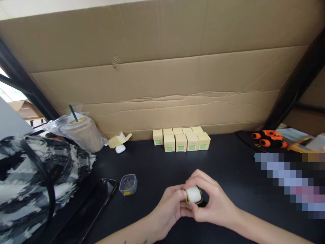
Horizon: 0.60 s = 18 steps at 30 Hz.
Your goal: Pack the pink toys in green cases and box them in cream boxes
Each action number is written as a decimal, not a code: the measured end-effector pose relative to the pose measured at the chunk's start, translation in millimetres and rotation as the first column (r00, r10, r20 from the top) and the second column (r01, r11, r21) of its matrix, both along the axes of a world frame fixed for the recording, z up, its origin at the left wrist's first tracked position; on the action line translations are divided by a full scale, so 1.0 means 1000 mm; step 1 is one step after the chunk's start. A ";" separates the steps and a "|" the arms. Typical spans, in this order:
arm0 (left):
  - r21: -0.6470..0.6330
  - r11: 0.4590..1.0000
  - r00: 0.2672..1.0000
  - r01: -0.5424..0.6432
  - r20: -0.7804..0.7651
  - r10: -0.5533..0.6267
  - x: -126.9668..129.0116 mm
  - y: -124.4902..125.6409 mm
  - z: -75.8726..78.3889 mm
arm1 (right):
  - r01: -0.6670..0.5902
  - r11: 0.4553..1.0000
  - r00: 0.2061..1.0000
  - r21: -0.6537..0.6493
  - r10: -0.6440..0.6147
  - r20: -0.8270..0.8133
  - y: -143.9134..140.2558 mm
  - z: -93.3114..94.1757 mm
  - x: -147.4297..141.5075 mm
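While our fingertips (pixel 185 194) pinch the small white rounded plastic case (pixel 193 194) into its yellow-rimmed clear cover, left hand (pixel 170 209) and right hand (pixel 212 202) brace it together above the black worktop's (pixel 228 159) near edge, the cover's clear other half (pixel 128 184) lying leftward.

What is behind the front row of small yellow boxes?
Behind the small yellow boxes stands a second row of the same boxes, then the cardboard wall. The back row's lower fronts are mostly covered.

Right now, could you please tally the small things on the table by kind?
Yellow boxes, closed: 9
Yellow box, open: 1
White cases: 2 (one loose, one in both hands)
Clear cover: 1
Phone: 1
Total: 14
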<state>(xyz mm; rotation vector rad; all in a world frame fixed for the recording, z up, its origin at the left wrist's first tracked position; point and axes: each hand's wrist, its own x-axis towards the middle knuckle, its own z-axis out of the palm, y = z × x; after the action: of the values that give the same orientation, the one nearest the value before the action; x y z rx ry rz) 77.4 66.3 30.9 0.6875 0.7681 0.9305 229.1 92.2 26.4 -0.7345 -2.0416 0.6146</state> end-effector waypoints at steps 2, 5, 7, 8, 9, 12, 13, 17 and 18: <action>0.003 1.000 1.000 -0.005 0.017 0.004 0.000 0.000 -0.001 | 0.006 1.000 1.000 0.013 -0.006 -0.019 0.001 0.000 0.000; 0.009 1.000 0.999 -0.006 0.039 0.006 0.000 0.000 -0.001 | 0.009 0.999 0.999 0.031 -0.007 -0.053 0.001 0.001 0.001; 0.013 1.000 0.999 0.001 0.035 -0.001 -0.001 0.000 -0.001 | 0.013 0.999 0.998 0.038 -0.011 -0.060 0.000 0.002 0.000; 0.016 1.000 0.999 0.006 0.032 -0.006 -0.001 0.000 -0.001 | 0.017 0.999 0.998 0.040 -0.015 -0.057 0.000 0.002 0.000; 0.020 1.000 0.999 0.009 0.033 -0.009 -0.001 0.001 -0.001 | 0.020 0.999 0.999 0.043 -0.018 -0.051 0.000 0.003 0.000; 0.031 0.999 0.998 0.025 0.050 -0.027 -0.001 0.001 -0.003 | 0.024 0.998 0.999 0.058 -0.022 -0.041 0.000 0.003 -0.001; 0.036 0.999 0.998 0.035 0.052 -0.037 -0.001 0.001 -0.003 | 0.021 0.998 0.999 0.064 -0.018 -0.044 0.000 0.003 -0.001; 0.035 0.998 0.998 0.046 0.046 -0.048 -0.002 0.001 -0.004 | -0.012 0.998 0.998 0.067 0.016 -0.067 0.001 0.003 0.000; 0.028 0.999 0.998 0.043 0.051 -0.045 -0.002 0.001 -0.004 | -0.020 0.998 0.997 0.056 0.024 -0.072 0.001 0.003 0.000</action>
<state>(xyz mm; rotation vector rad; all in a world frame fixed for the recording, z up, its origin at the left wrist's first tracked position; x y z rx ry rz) 75.7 67.3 26.6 0.6988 0.6937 0.9162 229.5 93.4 29.0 -0.6489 -1.9946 0.5862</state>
